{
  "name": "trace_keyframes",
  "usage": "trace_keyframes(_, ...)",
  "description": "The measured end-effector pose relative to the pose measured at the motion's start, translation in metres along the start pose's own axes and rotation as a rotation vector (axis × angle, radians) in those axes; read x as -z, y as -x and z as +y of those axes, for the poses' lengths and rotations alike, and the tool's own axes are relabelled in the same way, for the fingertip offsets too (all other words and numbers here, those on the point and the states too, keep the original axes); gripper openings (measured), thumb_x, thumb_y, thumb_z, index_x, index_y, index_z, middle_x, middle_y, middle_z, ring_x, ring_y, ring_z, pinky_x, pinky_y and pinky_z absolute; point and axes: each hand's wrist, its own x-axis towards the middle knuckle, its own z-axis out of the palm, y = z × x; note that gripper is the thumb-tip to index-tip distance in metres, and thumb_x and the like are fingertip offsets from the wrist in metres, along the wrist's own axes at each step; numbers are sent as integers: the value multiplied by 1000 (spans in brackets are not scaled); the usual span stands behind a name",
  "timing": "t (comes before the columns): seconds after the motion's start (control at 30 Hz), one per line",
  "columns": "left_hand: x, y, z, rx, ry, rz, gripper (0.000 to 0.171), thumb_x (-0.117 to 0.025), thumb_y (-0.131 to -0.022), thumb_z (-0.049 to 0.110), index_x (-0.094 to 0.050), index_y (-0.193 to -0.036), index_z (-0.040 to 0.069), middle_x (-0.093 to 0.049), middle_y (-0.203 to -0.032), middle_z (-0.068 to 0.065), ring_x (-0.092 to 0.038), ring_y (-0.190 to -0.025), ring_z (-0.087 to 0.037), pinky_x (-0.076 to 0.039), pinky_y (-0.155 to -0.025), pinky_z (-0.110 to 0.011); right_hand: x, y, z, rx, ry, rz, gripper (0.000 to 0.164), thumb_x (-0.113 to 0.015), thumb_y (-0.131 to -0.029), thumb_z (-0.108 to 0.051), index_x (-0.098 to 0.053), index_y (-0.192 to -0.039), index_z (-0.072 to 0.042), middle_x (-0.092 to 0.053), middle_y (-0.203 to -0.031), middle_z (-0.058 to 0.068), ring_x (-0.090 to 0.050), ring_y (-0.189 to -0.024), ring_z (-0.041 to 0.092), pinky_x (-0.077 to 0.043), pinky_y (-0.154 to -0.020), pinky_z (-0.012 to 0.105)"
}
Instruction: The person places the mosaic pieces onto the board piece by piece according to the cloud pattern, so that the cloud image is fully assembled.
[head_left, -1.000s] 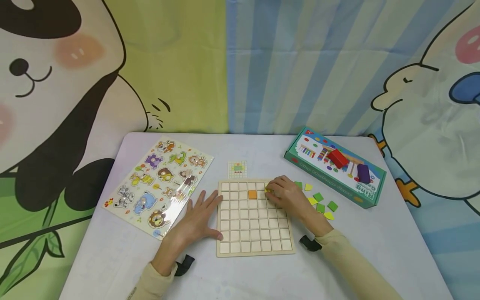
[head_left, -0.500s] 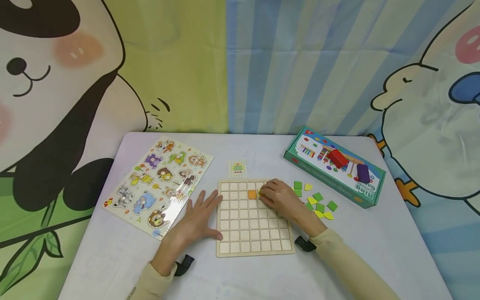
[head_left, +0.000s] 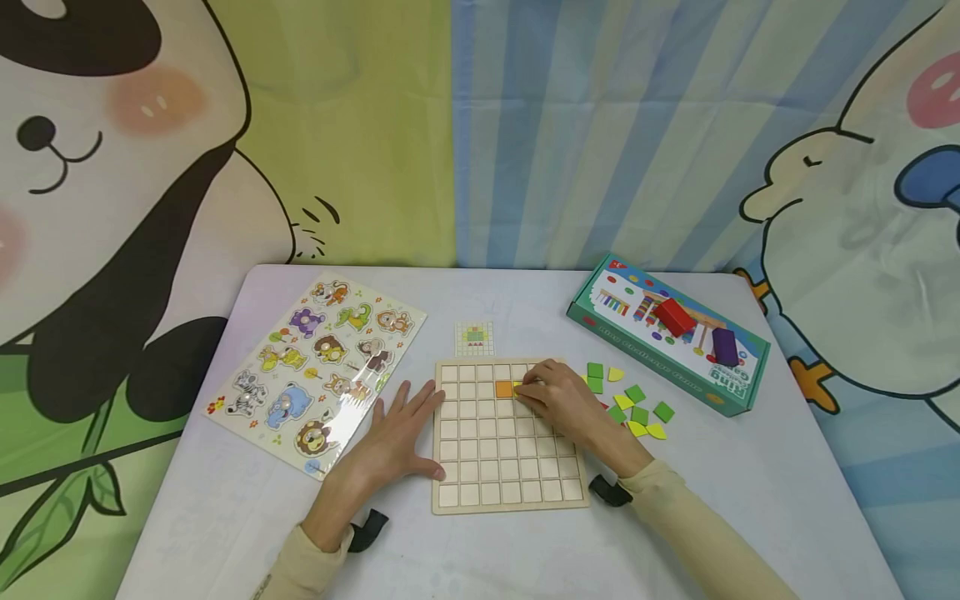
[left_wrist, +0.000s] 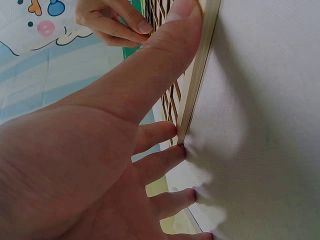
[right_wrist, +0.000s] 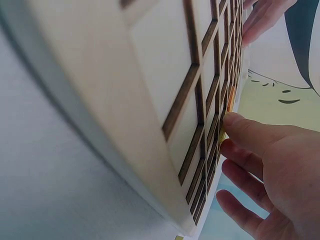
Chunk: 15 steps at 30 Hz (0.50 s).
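Note:
A square wooden grid board (head_left: 510,495) lies flat on the white table. My left hand (head_left: 396,429) rests along its left side, fingers spread, the thumb (left_wrist: 172,40) over its edge. An orange tile (head_left: 504,389) sits in a cell of the second row from the far side. Right beside it, my right hand (head_left: 564,404) pinches a yellow tile (right_wrist: 222,129) at the neighbouring cell. Thumb and index finger meet at that tile, and the other fingers are bent above the board. The hand hides several cells on the board's right.
Loose green tiles (head_left: 640,416) and yellow tiles (head_left: 656,432) lie right of the board. Behind them a green box (head_left: 675,387) carries a red block (head_left: 676,317) and a purple block (head_left: 725,347). A small pattern card (head_left: 475,339) and an animal puzzle sheet (head_left: 341,292) lie beyond and left.
My right hand has moved slightly left across the board with the yellow tile, up to the orange tile. More loose tiles show beside the board. My left hand stays in place.

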Motion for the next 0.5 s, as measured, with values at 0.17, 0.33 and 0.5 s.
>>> trace_keyframes(0.17, 0, 0, 0, -2, 2, 4, 118, -94, -62, 37, -32, -159, 10, -20, -170, -11, -5, -156, -46, -2, -117, -77, -1, 3, 1, -1, 12, -11, 15, -78, -89, -14, -82, -103, -12, -74, -99, 4, -66, -98, 21, -54, -91, 38)
trace_keyframes(0.33, -1, 0, 0, 1, 8, 2, 118, -94, -63, 37, -32, -160, 11, -19, -170, -10, -4, -156, -46, -1, -117, -77, 3, 7, 2, -29, 7, 8, 16, -80, -86, -13, -81, -103, -11, -73, -100, 3, -66, -100, 21, -55, -89, 39)
trace_keyframes(0.5, 1, 0, 1, -1, 8, -1, 118, -94, -63, 37, -31, -160, 11, -18, -170, -11, -4, -156, -46, -1, -117, -77, 14, 15, 9, -87, 37, 47, 17, -80, -86, -12, -81, -103, -10, -73, -101, 5, -65, -100, 23, -55, -85, 41)
